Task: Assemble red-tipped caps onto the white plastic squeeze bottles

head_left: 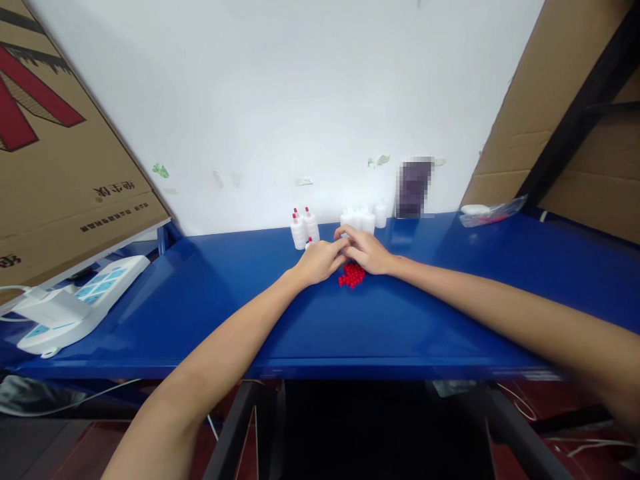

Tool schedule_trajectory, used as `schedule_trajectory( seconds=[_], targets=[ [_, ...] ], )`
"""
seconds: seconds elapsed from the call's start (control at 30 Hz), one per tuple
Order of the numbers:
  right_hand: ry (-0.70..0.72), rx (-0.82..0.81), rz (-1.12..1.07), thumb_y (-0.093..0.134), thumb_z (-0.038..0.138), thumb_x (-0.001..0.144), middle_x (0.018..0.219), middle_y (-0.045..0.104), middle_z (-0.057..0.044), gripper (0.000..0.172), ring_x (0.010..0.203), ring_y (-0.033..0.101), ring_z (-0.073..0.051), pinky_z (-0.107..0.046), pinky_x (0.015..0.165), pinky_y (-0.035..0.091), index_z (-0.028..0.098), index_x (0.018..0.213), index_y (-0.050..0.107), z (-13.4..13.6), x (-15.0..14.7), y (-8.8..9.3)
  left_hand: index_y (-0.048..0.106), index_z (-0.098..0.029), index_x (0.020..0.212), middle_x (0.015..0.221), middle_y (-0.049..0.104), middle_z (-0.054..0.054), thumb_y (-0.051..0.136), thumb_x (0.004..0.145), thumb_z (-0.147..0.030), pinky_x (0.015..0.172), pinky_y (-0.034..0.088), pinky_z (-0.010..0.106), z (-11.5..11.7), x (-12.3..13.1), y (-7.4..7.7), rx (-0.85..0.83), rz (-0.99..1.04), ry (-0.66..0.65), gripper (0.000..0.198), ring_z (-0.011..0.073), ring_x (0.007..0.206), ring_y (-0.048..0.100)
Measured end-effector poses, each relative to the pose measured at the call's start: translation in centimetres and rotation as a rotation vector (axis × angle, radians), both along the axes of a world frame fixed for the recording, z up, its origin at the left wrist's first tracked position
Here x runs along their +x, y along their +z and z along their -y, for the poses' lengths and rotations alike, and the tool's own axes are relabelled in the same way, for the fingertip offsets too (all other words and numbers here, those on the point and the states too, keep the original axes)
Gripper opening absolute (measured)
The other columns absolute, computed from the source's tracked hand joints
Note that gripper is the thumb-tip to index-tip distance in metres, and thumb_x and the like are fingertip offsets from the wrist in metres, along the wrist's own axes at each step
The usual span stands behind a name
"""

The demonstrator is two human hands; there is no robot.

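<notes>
Many small bright-red caps (354, 274)

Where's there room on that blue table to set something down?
Bare tabletop shows between the power strip and left forearm, and between the right forearm and plastic bag. It's crowded around the left hand and right hand: red caps nearer, white bottles behind.

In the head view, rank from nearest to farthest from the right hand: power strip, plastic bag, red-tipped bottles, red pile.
1. Red pile: beside the right hand
2. Red-tipped bottles: to the left
3. Plastic bag: to the right
4. Power strip: far left
</notes>
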State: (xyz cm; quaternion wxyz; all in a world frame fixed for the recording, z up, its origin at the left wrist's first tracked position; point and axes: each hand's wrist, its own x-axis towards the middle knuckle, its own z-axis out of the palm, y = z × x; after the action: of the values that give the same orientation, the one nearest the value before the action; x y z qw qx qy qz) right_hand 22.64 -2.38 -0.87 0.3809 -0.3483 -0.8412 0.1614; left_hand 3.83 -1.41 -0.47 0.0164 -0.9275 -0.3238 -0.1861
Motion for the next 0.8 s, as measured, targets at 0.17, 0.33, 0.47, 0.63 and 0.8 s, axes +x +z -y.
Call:
schedule_trajectory(
  seconds=[0.17,0.33,0.47,0.63,0.8],
  targets=[
    [-0.059,0.08,0.053,0.043,0.022,0.079,0.064,0.055,0.002,0.03,0.059,0.051,-0.019,-0.031,0.063,0.036,0.019,0.105,0.057,0.0,0.0,-0.2,0.058,-0.017,0.113,0.084,0.07,0.006,0.042,0.103,-0.031,0.064,0.043,0.028,0.3,0.4,0.2,0.033,-0.051,0.002,0.024,0.0215,0.073,0.066],
    [-0.076,0.094,0.054,0.043,0.023,0.081,0.065,0.053,0.002,0.023,0.06,0.051,-0.019,-0.031,0.062,0.035,0.02,0.101,0.056,-0.2,0.0,-0.3,0.056,-0.017,0.114,0.08,0.068,0.005,0.039,0.102,-0.027,0.063,0.042,0.028,0.2,0.4,0.1,0.042,-0.06,0.021,0.023,0.0205,0.069,0.064],
    [-0.018,0.062,-0.045,0.047,0.031,0.089,0.068,0.057,0.002,0.023,0.062,0.053,-0.018,-0.03,0.064,0.038,0.02,0.108,0.055,-0.5,0.1,-0.5,0.055,-0.018,0.112,0.077,0.064,0.003,0.037,0.102,-0.027,0.063,0.04,0.028,0.0,0.2,0.3,-0.045,0.078,-0.052,0.022,0.018,0.065,0.059],
    [0.006,-0.015,-0.192,0.04,0.043,0.099,0.064,0.055,0.004,0.028,0.059,0.054,-0.016,-0.03,0.064,0.04,0.02,0.106,0.056,-0.9,0.2,-0.8,0.049,-0.019,0.084,0.071,0.055,0.0,0.037,0.103,-0.046,0.066,0.041,0.027,-1.4,-1.4,1.8,-0.178,0.486,-0.079,0.035,0.0144,0.066,0.052],
    [-0.092,-0.01,-0.098,0.045,0.035,0.096,0.061,0.055,0.002,0.023,0.058,0.051,-0.015,-0.029,0.062,0.036,0.02,0.085,0.059,-0.9,-0.2,-0.6,0.043,-0.02,0.068,0.055,0.039,-0.004,0.042,0.097,-0.053,0.053,0.032,0.025,-3.3,-4.7,4.5,-0.349,0.612,0.07,0.044,0.0113,0.054,0.038]
  ],
)
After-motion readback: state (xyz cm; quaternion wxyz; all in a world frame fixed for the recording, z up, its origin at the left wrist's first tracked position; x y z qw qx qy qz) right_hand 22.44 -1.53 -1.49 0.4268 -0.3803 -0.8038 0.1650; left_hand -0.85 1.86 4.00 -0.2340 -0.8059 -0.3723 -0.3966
